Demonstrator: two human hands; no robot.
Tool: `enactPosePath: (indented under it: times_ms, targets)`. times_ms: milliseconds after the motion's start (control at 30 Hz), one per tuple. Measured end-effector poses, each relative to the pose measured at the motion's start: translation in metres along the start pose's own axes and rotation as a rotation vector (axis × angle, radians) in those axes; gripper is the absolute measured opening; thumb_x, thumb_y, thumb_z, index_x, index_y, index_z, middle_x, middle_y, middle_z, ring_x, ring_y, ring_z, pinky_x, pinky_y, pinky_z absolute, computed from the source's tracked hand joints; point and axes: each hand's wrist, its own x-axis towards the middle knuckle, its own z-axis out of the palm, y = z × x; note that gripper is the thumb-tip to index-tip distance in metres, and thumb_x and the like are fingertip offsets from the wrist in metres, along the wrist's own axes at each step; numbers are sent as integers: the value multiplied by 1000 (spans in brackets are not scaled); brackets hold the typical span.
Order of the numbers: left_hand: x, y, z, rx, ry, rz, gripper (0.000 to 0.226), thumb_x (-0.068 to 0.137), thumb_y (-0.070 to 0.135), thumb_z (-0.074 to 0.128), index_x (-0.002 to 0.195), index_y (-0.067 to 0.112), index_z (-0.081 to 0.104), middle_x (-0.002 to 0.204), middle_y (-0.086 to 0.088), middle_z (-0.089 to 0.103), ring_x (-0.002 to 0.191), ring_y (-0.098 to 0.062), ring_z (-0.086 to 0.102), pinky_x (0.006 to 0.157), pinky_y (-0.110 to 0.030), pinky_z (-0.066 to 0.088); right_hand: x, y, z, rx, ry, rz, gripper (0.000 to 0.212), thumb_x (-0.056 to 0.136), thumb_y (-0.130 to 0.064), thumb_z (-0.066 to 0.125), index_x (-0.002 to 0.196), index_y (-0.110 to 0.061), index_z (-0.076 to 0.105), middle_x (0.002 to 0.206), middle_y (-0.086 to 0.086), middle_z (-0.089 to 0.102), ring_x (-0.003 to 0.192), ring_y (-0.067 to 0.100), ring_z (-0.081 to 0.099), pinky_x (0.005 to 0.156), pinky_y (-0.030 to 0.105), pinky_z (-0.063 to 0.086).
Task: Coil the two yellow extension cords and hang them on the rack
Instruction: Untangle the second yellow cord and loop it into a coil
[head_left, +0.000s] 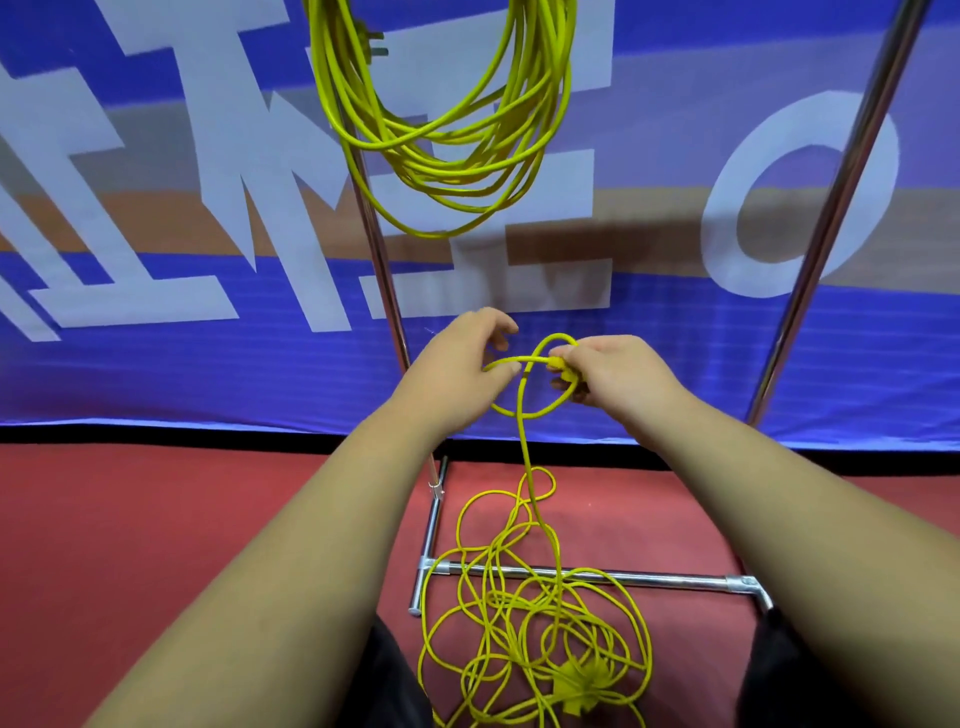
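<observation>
Thin yellow flexible extension cord: likely light, limp, tangle-prone
Left hand and right hand pinch its small loop; suggest regripping just below

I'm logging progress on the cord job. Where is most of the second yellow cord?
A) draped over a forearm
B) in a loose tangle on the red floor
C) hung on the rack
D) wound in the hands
B: the second cord lies tangled on the red floor across the rack's base bar, with only one small loop held between the left hand and the right hand.
</observation>
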Motion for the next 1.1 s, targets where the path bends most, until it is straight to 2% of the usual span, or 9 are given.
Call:
enactPosePath:
  times_ms: [133, 233, 367, 500, 600, 733, 867, 1000, 1100]
  targets:
    - [4, 3, 14, 140, -76, 18, 16, 94, 32, 74, 101, 24, 61, 96, 5, 58, 85, -14, 58, 74, -31, 47, 0, 1, 6, -64, -40, -39, 28, 89, -35, 67, 82, -11, 79, 82, 16, 77, 78, 27, 73, 92, 61, 60]
    - [7, 0, 19, 125, -125, -37, 12, 98, 31, 69, 98, 21, 63, 93, 3, 60, 85, -17, 58, 71, -32, 43, 2, 0, 7, 16, -33, -25, 23, 98, -24, 68, 86, -8, 80, 92, 21, 77, 81, 23, 75, 94, 53, 63]
    - [9, -6, 18, 0, -66, -207, 19, 103, 30, 60, 95, 14, 56, 84, -6, 64, 77, -28, 69, 71, -43, 58, 7, 2, 3, -8, -16, 9, 18, 102, -20, 64, 94, -14, 79, 99, 9, 81, 93, 21, 80, 96, 44, 63]
    - [12, -16, 11, -401, 96, -389, 19, 105, 24, 58, 99, 7, 52, 90, -8, 58, 80, -23, 73, 73, -45, 66, -1, -1, -12, -479, -131, 18, 36, 96, -7, 53, 85, -26, 81, 71, 1, 64, 62, 24, 51, 59, 30, 40]
    - [17, -18, 6, -687, 197, -359, 5, 105, 13, 55, 107, 9, 58, 102, -7, 54, 99, -29, 70, 80, -43, 65, -7, -2, -19, -671, -206, 53, 46, 96, 1, 41, 105, -27, 78, 82, 1, 64, 55, 19, 44, 43, 23, 33]
    - [21, -9, 5, -1143, 228, -403, 14, 108, 7, 49, 114, 7, 63, 114, -14, 60, 110, -35, 73, 90, -44, 62, -1, 3, -17, -552, -133, 14, 22, 99, -18, 57, 116, -28, 67, 116, 0, 69, 79, 17, 62, 64, 29, 50]
    - [23, 1, 10, -1412, 188, -465, 19, 111, 6, 42, 122, 0, 56, 109, -18, 65, 108, -33, 74, 90, -42, 63, 1, 6, -7, -328, -122, -32, 40, 90, -42, 77, 124, -28, 60, 117, -7, 71, 106, 15, 71, 97, 41, 57]
    - [24, 7, 13, -1588, 155, -544, 14, 109, 1, 42, 111, -2, 57, 103, -20, 69, 106, -37, 74, 85, -44, 64, -1, -1, -6, -222, -265, -15, 23, 99, -38, 71, 119, -28, 68, 106, -6, 81, 98, 14, 77, 95, 40, 57]
    - [24, 8, 13, -1632, 147, -600, 14, 105, -4, 44, 107, 1, 56, 107, -21, 69, 107, -39, 74, 86, -45, 64, -4, 0, -6, -225, -334, -48, 16, 104, -32, 63, 110, -25, 76, 94, -3, 82, 81, 14, 73, 82, 35, 53]
